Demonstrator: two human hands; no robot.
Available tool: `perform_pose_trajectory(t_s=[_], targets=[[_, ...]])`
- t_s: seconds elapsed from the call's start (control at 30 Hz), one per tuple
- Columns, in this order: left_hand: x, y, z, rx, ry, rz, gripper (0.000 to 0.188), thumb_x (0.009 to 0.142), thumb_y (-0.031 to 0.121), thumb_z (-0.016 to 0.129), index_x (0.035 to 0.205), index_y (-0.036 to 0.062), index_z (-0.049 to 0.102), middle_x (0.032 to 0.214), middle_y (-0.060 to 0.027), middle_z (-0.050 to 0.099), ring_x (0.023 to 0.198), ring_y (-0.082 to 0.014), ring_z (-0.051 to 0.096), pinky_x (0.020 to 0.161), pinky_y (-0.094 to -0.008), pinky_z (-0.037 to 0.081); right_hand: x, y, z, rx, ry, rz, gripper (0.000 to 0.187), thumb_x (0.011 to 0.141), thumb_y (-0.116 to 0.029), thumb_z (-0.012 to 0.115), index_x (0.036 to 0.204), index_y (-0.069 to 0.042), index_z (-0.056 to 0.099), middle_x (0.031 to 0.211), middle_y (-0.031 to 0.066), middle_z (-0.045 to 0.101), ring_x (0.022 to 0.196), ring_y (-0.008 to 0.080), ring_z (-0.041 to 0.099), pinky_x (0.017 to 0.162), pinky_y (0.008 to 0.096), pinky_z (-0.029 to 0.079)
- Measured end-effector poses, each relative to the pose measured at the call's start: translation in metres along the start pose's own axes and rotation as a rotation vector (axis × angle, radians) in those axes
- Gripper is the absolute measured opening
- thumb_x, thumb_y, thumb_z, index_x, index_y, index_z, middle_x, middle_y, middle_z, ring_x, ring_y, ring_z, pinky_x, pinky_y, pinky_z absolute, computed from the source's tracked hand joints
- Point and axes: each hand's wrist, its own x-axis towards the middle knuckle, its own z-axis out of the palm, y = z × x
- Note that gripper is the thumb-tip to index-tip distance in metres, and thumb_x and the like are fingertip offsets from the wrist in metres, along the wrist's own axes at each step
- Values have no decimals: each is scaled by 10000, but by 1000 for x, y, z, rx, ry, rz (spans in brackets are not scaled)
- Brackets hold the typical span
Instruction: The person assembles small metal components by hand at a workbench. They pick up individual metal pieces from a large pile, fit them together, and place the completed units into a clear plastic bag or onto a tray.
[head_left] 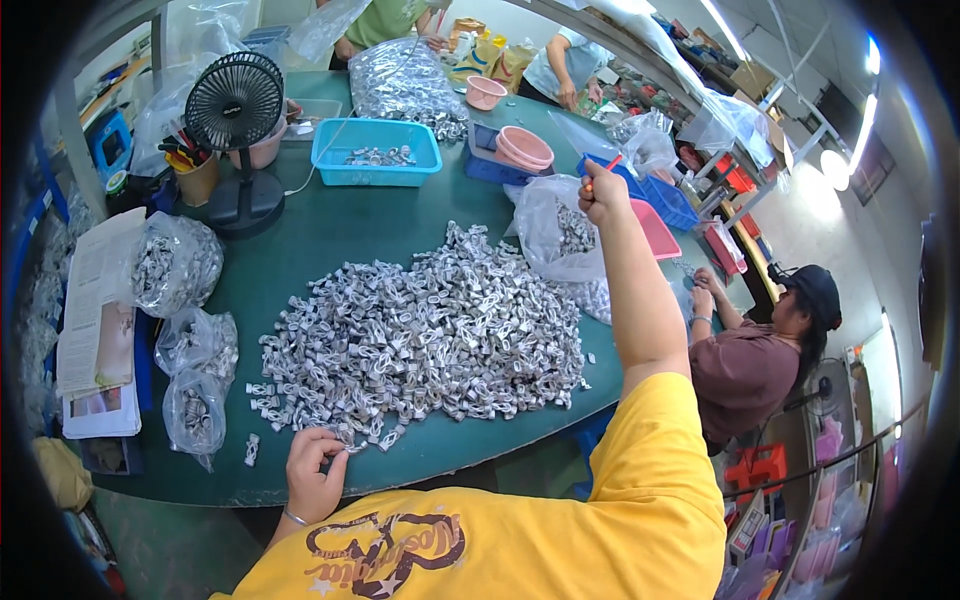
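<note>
The left hand (pixel 313 472) is positioned at the near left edge of a heap of small silver-and-white parts (pixel 430 335), which is spread over the middle of the green table (pixel 340 225). Its fingers are curled, thumb toward forefinger, with one part seen at the tips; whether that part is pinched or merely touched cannot be told. A single loose part (pixel 252 450) is noted to the left of this hand.

The right hand (pixel 604 198) is raised at the end of an outstretched arm; a slim red-orange stick (pixel 603 172) is gripped in its folded fingers. In view, the hand is overlapped with the area between a clear bag of parts (pixel 545 240) and a pink tray (pixel 657 230).

A light-blue bin (pixel 376 174), partly filled with parts, is placed beyond the heap, beside a black fan (pixel 236 105). A co-worker (pixel 750 375) is seated at right.
</note>
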Motion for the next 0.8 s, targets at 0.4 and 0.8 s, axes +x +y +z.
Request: perform_pose_trajectory(t_s=[0.4, 0.8], targets=[[0, 1, 0, 9, 11, 3, 112, 726, -50, 640, 806, -15, 570, 930, -100, 543, 725, -164, 546, 585, -226, 454, -53, 61, 14, -290, -290, 111, 201, 865, -198, 530, 731, -50, 506, 479, 18, 437, 331, 114, 351, 311, 257, 230], [0, 2, 1, 30, 14, 8, 97, 728, -51, 634, 794, -15, 573, 918, -102, 548, 710, -160, 545, 570, -218, 451, -97, 76, 47, -374, -495, 19, 322, 883, -297, 512, 699, -39, 568, 473, -2, 421, 345, 107, 339, 332, 259, 257]])
